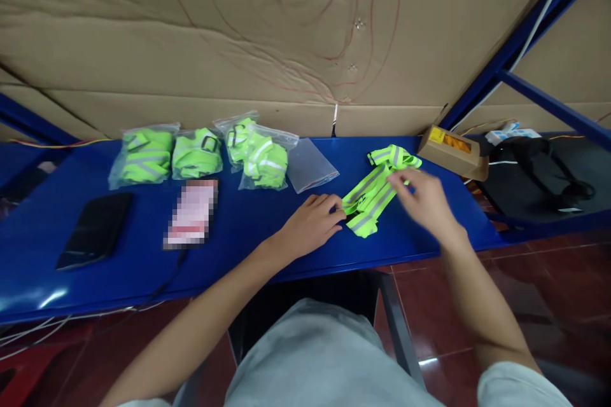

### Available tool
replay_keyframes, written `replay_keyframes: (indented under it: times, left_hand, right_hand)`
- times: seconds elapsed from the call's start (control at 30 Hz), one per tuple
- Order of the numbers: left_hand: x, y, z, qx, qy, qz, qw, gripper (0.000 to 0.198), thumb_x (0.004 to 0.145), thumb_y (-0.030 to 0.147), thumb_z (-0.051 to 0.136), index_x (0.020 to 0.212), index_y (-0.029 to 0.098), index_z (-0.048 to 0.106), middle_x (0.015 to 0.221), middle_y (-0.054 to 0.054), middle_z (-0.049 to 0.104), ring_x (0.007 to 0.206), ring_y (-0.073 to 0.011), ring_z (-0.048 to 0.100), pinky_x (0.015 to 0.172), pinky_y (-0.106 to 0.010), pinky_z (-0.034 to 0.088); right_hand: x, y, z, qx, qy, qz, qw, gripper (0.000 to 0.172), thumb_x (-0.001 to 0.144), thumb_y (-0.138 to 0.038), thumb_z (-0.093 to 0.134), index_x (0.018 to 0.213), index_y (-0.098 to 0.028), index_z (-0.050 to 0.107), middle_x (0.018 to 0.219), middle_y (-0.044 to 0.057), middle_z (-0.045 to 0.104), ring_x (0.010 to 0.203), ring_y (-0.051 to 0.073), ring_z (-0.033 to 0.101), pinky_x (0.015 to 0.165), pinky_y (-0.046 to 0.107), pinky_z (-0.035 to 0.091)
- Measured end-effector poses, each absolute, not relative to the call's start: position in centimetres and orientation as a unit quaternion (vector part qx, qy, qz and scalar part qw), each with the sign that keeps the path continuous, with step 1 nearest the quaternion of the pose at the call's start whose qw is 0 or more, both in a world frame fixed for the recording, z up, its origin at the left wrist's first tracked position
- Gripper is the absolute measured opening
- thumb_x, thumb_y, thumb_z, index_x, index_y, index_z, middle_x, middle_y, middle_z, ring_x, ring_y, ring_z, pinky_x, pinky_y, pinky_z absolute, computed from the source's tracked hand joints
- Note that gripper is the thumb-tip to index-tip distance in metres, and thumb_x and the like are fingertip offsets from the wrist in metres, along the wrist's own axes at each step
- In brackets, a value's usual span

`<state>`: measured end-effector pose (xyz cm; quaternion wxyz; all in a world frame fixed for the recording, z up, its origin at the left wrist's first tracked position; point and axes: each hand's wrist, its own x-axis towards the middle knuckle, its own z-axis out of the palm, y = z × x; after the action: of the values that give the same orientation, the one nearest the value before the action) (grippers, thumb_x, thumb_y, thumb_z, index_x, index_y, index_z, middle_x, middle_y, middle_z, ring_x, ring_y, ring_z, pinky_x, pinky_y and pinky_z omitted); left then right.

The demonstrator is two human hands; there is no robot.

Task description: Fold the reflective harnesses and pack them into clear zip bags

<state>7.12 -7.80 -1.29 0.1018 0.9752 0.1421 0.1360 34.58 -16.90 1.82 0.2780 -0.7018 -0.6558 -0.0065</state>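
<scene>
A neon-yellow reflective strap with grey stripes lies partly folded on the blue table. My left hand is at the strap's left edge, fingers curled with the tips pinching it. Over the strap's upper right part is my right hand, its thumb and index finger bent close together at the fabric; whether they grip it is too blurred to tell. To the left of the strap lies a flat, clear zip bag with nothing visible inside.
Bagged neon straps line the table's back left. In front are a black device and a pixelated pink object. A cardboard box stands at the back right, beside a black surface holding dark straps.
</scene>
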Motion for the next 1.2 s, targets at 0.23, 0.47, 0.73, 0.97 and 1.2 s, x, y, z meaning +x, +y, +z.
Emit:
replay_keyframes:
  times: [0.23, 0.47, 0.73, 0.97, 1.2]
  left_hand:
    - [8.4, -8.2, -1.0, 0.978, 0.095, 0.140, 0.119, 0.031, 0.097, 0.017, 0.059, 0.125, 0.026, 0.066, 0.141, -0.011, 0.053, 0.131, -0.0296, 0.052, 0.105, -0.045, 0.046]
    - [8.2, -8.1, 0.0, 0.976, 0.107, 0.106, 0.159, 0.017, 0.100, 0.024, 0.056, 0.115, 0.019, 0.064, 0.122, -0.009, 0.063, 0.106, -0.0220, 0.066, 0.092, -0.035, 0.052]
    - [9.1, -10.2, 0.7, 0.984, 0.040, 0.168, 0.047, 0.018, 0.096, 0.012, 0.050, 0.109, 0.016, 0.061, 0.127, -0.013, 0.064, 0.120, -0.0264, 0.059, 0.098, -0.040, 0.042]
    - [10.3, -9.1, -1.0, 0.988, 0.034, 0.093, 0.118, 0.021, 0.098, 0.028, 0.062, 0.117, 0.020, 0.063, 0.117, -0.005, 0.068, 0.112, -0.0226, 0.062, 0.096, -0.040, 0.033]
    - [11.1, -9.3, -0.9, 0.996, 0.039, 0.051, 0.069, 0.026, 0.095, 0.035, 0.065, 0.117, 0.021, 0.068, 0.113, -0.006, 0.065, 0.099, -0.0214, 0.062, 0.085, -0.038, 0.033]
  right_hand:
    - [28.7, -22.2, -2.1, -0.654, -0.725, 0.083, 0.200, 0.045, 0.096, -0.054, 0.062, 0.130, -0.024, 0.063, 0.130, 0.016, 0.067, 0.120, 0.036, 0.064, 0.095, 0.051, 0.051]
    - [27.5, -23.5, -1.6, -0.615, -0.759, 0.061, 0.206, 0.024, 0.098, -0.028, 0.062, 0.122, -0.022, 0.061, 0.127, 0.012, 0.067, 0.121, 0.031, 0.060, 0.097, 0.048, 0.049]
    - [27.4, -24.7, -3.3, -0.561, -0.799, -0.018, 0.218, 0.022, 0.100, -0.022, 0.057, 0.121, -0.018, 0.060, 0.121, 0.014, 0.068, 0.121, 0.029, 0.062, 0.104, 0.048, 0.053]
    - [28.5, -25.4, -3.4, -0.544, -0.798, 0.074, 0.248, 0.026, 0.101, -0.021, 0.055, 0.127, -0.022, 0.055, 0.131, 0.010, 0.067, 0.134, 0.024, 0.058, 0.123, 0.054, 0.040]
    - [28.8, -26.3, -4.2, -0.526, -0.792, 0.084, 0.297, 0.024, 0.101, -0.016, 0.053, 0.124, -0.024, 0.053, 0.118, 0.009, 0.067, 0.124, 0.022, 0.062, 0.123, 0.058, 0.039]
